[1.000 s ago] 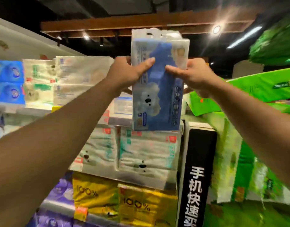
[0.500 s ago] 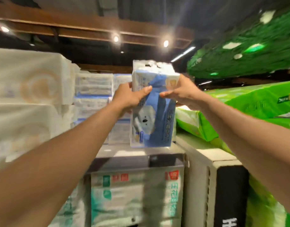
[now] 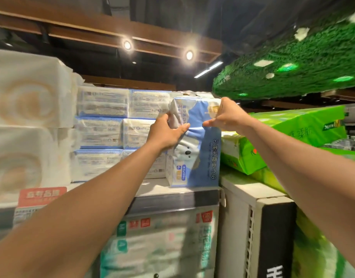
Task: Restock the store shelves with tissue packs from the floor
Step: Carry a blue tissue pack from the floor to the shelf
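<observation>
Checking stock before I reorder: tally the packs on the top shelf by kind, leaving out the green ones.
Blue koala pack, gripped by the left hand and right hand: 1
Blue-edged flat packs stacked behind it: 6, one partly hidden
Large white roll packs at left: 2
Total: 9

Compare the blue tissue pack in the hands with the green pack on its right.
The blue tissue pack stands upright on the shelf; the green pack lies slanted on its broad side. The left hand and right hand grip the blue tissue pack; no hand touches the green pack. Both are wrapped in glossy plastic.
</observation>
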`<state>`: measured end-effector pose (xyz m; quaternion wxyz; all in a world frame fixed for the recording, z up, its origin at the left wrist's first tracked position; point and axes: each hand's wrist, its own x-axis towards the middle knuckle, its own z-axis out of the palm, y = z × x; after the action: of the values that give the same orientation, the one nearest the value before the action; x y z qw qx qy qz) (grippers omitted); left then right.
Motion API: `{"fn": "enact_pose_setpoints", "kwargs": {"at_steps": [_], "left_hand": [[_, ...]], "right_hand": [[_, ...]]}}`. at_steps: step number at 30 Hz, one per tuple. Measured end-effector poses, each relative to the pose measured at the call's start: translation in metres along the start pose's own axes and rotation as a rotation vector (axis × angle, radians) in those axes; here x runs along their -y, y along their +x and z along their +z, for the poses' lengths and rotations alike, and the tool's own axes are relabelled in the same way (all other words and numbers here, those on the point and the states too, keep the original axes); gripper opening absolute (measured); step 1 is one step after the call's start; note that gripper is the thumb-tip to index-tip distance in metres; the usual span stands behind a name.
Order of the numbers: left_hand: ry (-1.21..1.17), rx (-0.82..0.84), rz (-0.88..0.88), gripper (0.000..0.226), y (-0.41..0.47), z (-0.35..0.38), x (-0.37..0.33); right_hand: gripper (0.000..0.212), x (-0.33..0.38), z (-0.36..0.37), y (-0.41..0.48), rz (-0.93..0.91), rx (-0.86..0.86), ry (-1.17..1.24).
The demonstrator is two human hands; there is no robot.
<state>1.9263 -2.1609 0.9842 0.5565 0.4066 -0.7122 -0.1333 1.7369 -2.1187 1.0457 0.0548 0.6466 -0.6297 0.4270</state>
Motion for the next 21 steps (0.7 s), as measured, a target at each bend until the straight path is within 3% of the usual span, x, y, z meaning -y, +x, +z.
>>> {"fn": "enact_pose_setpoints", "kwargs": {"at_steps": [5,9,14,17,21], "left_hand": [[0.037,0.028,-0.041,0.072,-0.011,0.0,0.0],[0.119,0.078,-0.035,0.075,-0.037,-0.01,-0.007],[0.203,0.068,0.034,0.075,-0.104,-0.019,-0.04],[0.219,0.146,0.037,0.069,-0.162,-0.007,-0.067],[0.293,0.277,0.068,0.06,-0.249,0.028,-0.105]], "right_hand": [[0.08,0.003,0.001,-0.017,0.036,-0.002,-0.054],[0.098,0.011,-0.008,-0.05,-0.051,-0.097,-0.059],[0.077,0.006,-0.036,-0.131,-0.148,-0.113,0.033],[0.069,-0.024,-0.056,-0.194,-0.113,-0.079,0.057],[0.059,-0.092,-0.092,-0.296,-0.059,0.02,-0.086]]}}
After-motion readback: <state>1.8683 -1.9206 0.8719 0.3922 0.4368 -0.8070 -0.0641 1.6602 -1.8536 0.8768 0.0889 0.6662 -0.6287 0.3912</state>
